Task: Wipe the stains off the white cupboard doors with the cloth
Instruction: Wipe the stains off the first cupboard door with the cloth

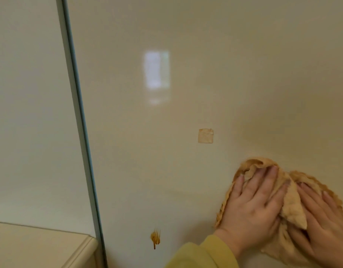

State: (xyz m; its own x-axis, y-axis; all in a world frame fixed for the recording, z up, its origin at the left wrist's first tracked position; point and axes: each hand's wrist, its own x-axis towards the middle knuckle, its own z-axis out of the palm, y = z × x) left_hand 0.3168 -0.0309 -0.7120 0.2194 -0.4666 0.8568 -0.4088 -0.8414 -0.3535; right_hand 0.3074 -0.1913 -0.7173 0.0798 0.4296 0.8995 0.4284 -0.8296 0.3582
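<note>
A glossy white cupboard door [166, 117] fills most of the view. An orange-brown stain with drips [155, 237] sits low on it, left of my hands. A pale tan square patch [205, 135] is stuck higher up, above my hands. A crumpled tan cloth [291, 206] is pressed flat against the door at the lower right. My left hand [251, 202], in a yellow sleeve, lies spread on the cloth's left part. My right hand [325, 225] presses the right part, fingers spread.
A vertical gap [79, 117] separates this door from a second white panel [27, 113] on the left. A cream countertop edge [50, 246] juts in at the bottom left corner, below that panel.
</note>
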